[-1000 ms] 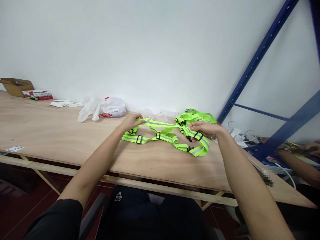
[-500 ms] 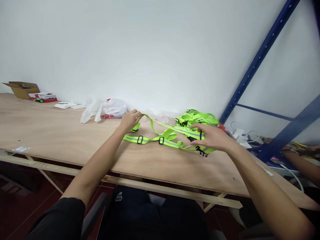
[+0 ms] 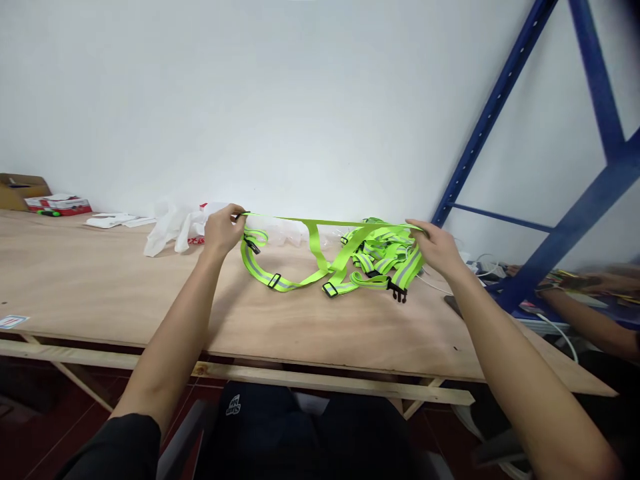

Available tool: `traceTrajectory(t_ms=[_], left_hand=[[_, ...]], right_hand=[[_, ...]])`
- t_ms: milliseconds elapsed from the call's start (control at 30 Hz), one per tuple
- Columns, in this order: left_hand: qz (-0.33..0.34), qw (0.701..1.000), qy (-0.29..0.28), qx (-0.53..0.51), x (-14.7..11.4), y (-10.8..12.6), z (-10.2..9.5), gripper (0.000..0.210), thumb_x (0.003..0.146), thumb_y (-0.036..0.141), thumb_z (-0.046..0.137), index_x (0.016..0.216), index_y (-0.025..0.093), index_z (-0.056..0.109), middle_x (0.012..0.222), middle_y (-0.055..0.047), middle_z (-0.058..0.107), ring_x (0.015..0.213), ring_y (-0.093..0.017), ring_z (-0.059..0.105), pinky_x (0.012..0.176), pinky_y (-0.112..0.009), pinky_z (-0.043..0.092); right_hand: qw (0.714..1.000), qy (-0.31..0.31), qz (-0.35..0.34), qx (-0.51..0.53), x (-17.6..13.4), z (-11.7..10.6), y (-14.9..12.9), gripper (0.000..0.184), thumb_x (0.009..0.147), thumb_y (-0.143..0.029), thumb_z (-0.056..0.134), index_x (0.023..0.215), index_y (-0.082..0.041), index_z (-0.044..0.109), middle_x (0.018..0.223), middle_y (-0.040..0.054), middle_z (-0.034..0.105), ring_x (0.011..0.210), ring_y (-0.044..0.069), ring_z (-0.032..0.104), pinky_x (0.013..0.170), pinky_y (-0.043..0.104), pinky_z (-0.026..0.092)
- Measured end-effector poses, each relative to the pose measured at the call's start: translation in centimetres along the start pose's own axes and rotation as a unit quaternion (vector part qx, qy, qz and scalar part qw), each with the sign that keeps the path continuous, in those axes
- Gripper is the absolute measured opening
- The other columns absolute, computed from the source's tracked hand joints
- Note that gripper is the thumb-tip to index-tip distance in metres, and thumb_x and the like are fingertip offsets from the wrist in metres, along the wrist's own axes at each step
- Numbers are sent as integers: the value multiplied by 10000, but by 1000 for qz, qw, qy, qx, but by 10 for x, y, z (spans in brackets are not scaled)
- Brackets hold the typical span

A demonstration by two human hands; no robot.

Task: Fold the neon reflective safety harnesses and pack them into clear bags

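Note:
A lime-yellow reflective strap harness [image 3: 295,284] with grey stripes and black buckles is stretched between my two hands above the table. My left hand [image 3: 225,230] is closed on one end of its upper strap, which runs taut and nearly level. The other end sits in the closed fingers of my right hand [image 3: 434,245]. Lower straps hang in loops, with a black slider [image 3: 274,281] on the left loop. A black prong buckle [image 3: 397,291] dangles below my right hand. Behind the harness lies a heap of similar straps [image 3: 387,250].
Along the wall on the wooden table [image 3: 125,287] lie a white plastic bag [image 3: 173,228], white papers [image 3: 113,220] and a red-and-white box [image 3: 65,205]. A blue metal rack [image 3: 493,120] rises at the right. Beyond it another person's forearm [image 3: 585,317] reaches over cables and small items.
My right hand has closed on the strap and moved right and up. My left hand has shifted left and up, drawing the upper strap taut. The view has turned slightly right.

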State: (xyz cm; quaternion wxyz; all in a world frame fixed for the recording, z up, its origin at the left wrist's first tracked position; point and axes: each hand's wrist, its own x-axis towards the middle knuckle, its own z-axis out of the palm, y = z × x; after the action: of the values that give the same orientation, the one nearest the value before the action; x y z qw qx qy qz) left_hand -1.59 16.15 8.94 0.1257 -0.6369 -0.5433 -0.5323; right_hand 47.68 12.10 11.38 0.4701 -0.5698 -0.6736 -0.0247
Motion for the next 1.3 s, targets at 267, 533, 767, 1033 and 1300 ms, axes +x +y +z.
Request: traceTrajectory(t_ms=[267, 533, 767, 1033, 1300], left_hand=[[-29, 970, 93, -221, 23, 42, -29, 189, 873, 235, 502, 1057, 211, 468, 846, 1, 625, 632, -127, 666, 535, -204, 487], [77, 932, 167, -311, 68, 71, -96, 159, 825, 125, 541, 953, 195, 479, 720, 35, 476, 412, -52, 427, 399, -177, 410], [-72, 980, -180, -51, 76, 50, -88, 185, 756, 249, 639, 922, 170, 654, 705, -29, 682, 514, -156, 603, 443, -226, 450], [-153, 874, -461, 13, 22, -20, 13, 287, 662, 423, 693, 830, 191, 714, 740, -64, 746, 633, -243, 681, 514, -268, 480], [-172, 920, -352, 18, -20, -28, 66, 525, 859, 591, 478, 1045, 121, 622, 955, -152, 748, 865, -282, 697, 676, -304, 501]], right_hand=[[951, 49, 51, 301, 11, -28, -54, 225, 853, -418, 634, 947, -220, 683, 672, -1, 538, 586, 160, 576, 580, 325, 552], [952, 88, -29, 292, 26, -73, -82, 254, 855, -394, 736, 762, -185, 626, 658, -16, 503, 447, 52, 412, 376, 219, 232], [989, -92, 82, 79, 33, -45, -34, 384, 851, -517, 700, 686, -181, 612, 442, -52, 404, 397, 75, 335, 380, 217, 251], [945, -281, 82, -144, 2, 57, 32, 408, 867, -516, 619, 658, -169, 669, 563, 22, 605, 481, 148, 516, 500, 268, 396], [946, -229, 29, -227, -7, 111, 32, 327, 872, -393, 598, 1081, -185, 740, 1129, 136, 721, 1014, 290, 660, 793, 319, 472]])
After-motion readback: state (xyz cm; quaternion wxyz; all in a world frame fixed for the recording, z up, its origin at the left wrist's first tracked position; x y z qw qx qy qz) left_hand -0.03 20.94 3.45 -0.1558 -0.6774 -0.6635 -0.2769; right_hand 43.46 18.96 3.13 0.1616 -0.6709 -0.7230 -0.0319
